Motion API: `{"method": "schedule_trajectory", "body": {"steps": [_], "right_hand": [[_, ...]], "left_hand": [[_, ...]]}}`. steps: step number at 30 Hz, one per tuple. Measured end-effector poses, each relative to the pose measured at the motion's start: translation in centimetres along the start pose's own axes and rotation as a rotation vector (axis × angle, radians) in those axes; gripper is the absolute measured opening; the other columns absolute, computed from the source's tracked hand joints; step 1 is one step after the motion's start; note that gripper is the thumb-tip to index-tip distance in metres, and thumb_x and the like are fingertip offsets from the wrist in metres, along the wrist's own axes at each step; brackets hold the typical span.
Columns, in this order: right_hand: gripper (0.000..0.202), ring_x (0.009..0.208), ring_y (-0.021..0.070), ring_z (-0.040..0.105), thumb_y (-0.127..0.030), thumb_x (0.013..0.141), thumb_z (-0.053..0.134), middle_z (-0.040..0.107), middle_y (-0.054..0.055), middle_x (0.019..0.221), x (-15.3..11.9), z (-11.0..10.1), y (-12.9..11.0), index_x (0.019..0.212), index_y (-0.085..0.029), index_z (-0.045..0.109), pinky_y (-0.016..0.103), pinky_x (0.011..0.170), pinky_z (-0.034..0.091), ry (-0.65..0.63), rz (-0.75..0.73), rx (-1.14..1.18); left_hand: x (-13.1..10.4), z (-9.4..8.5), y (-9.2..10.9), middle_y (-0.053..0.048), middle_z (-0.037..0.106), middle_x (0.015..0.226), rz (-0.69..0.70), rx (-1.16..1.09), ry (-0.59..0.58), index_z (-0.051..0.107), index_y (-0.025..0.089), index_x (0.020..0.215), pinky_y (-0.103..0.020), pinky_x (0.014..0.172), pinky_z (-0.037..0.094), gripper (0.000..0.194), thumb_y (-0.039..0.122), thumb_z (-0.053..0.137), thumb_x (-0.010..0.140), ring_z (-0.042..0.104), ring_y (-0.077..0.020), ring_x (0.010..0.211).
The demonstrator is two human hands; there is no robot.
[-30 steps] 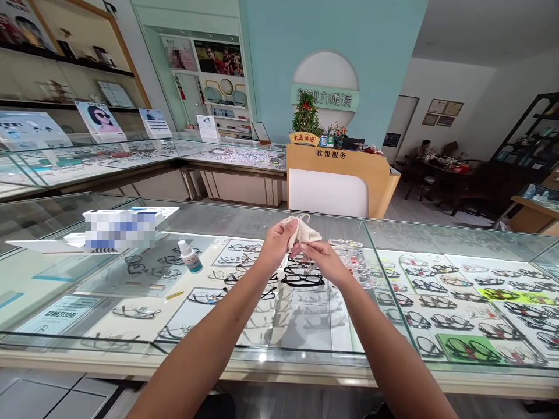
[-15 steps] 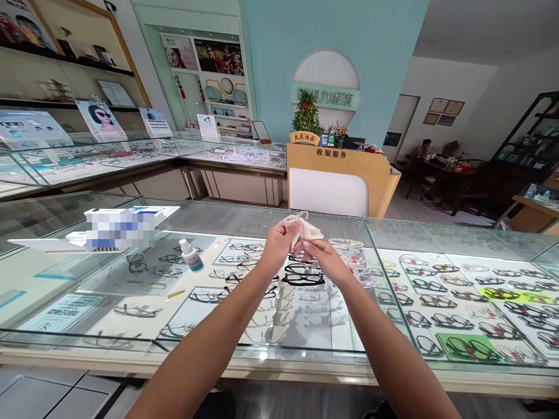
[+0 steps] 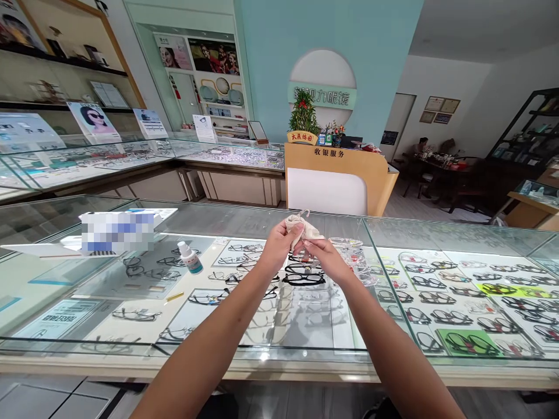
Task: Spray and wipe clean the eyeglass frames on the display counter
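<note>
Above the glass counter, my left hand is closed around a pale cream cleaning cloth, with the thumb pressed on it. Thin curved temple tips of a pair of eyeglasses poke out over the cloth; the cloth and my fingers hide most of the frame. My right hand pinches at the lower right of the cloth, apparently on the eyeglasses, and touches my left fingertips. Below the hands, black-framed glasses lie inside the display case. To the left, a white spray bottle with bluish liquid stands on the glass.
An opened white box lies on the counter at left. A small yellow stick is near the bottle. Rows of glasses fill the glass display counter. Beyond stand a wooden cashier desk and a seated person.
The cloth has shifted slightly and bunched in my fingers, and the temple tips show a little more to the right. The view has turned slightly; both hands stay together.
</note>
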State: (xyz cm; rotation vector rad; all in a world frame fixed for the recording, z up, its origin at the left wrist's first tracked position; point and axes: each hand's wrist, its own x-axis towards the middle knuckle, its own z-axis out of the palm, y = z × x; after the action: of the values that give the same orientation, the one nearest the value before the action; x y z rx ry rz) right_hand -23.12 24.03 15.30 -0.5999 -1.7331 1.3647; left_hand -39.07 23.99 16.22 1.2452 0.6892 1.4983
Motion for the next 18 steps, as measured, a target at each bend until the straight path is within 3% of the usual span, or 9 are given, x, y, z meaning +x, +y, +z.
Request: {"method": "schedule_trajectory", "body": {"steps": [2, 4, 7, 11, 14, 18], "right_hand": [[0.043, 0.081, 0.0193, 0.057, -0.063, 0.096, 0.062, 0.075, 0.003, 0.095, -0.12, 0.25, -0.14, 0.095, -0.025, 0.083, 0.035, 0.083, 0.047, -0.026, -0.003, -0.011], [0.043, 0.08, 0.0199, 0.057, -0.063, 0.095, 0.063, 0.076, 0.004, 0.095, -0.12, 0.2, 0.0, 0.095, -0.025, 0.082, 0.035, 0.082, 0.048, -0.006, 0.014, 0.024], [0.039, 0.082, 0.0211, 0.06, -0.06, 0.094, 0.065, 0.075, 0.005, 0.092, 0.08, -0.23, 0.48, 0.099, -0.025, 0.082, 0.035, 0.08, 0.05, 0.073, 0.028, 0.129], [0.038, 0.08, 0.0198, 0.061, -0.06, 0.089, 0.071, 0.076, 0.005, 0.091, 0.24, -0.28, 0.7, 0.094, -0.024, 0.081, 0.033, 0.077, 0.05, 0.112, 0.034, 0.198], [0.042, 0.077, 0.0174, 0.056, -0.061, 0.093, 0.066, 0.075, 0.004, 0.092, 0.1, 0.23, 0.33, 0.093, -0.023, 0.082, 0.033, 0.077, 0.047, 0.016, 0.024, 0.096], [0.042, 0.077, 0.0177, 0.054, -0.061, 0.096, 0.063, 0.074, 0.003, 0.09, -0.08, 0.49, 0.1, 0.092, -0.024, 0.082, 0.033, 0.077, 0.046, -0.02, 0.017, 0.069]], "left_hand": [[0.03, -0.08, 0.02, 0.007, 0.044, 0.043, -0.005, 0.012, 0.048, 0.057, 0.021, 0.08, -0.024, 0.041, 0.027, 0.047, 0.065, 0.072, 0.091, 0.035, -0.0084, 0.036], [0.15, -0.18, 0.16, 0.006, 0.046, 0.044, -0.029, -0.016, 0.008, 0.057, 0.02, 0.078, -0.025, 0.042, 0.031, 0.051, 0.068, 0.068, 0.092, 0.038, -0.0093, 0.036], [0.3, -0.24, 0.45, 0.004, 0.058, 0.059, -0.062, -0.095, -0.091, 0.064, 0.019, 0.091, -0.027, 0.053, 0.044, 0.044, 0.059, 0.082, 0.085, 0.05, -0.0108, 0.049], [0.32, -0.32, 0.42, 0.006, 0.057, 0.062, -0.061, -0.078, -0.097, 0.066, 0.019, 0.098, -0.024, 0.052, 0.039, 0.043, 0.044, 0.093, 0.076, 0.047, -0.0083, 0.051], [0.28, -0.44, 0.09, 0.007, 0.049, 0.048, -0.038, 0.005, -0.058, 0.062, 0.02, 0.085, -0.025, 0.046, 0.033, 0.041, 0.055, 0.082, 0.086, 0.042, -0.0093, 0.04], [0.29, -0.46, 0.07, 0.005, 0.047, 0.041, -0.038, 0.023, -0.006, 0.06, 0.02, 0.075, -0.027, 0.042, 0.033, 0.053, 0.071, 0.065, 0.092, 0.04, -0.011, 0.034]]}}
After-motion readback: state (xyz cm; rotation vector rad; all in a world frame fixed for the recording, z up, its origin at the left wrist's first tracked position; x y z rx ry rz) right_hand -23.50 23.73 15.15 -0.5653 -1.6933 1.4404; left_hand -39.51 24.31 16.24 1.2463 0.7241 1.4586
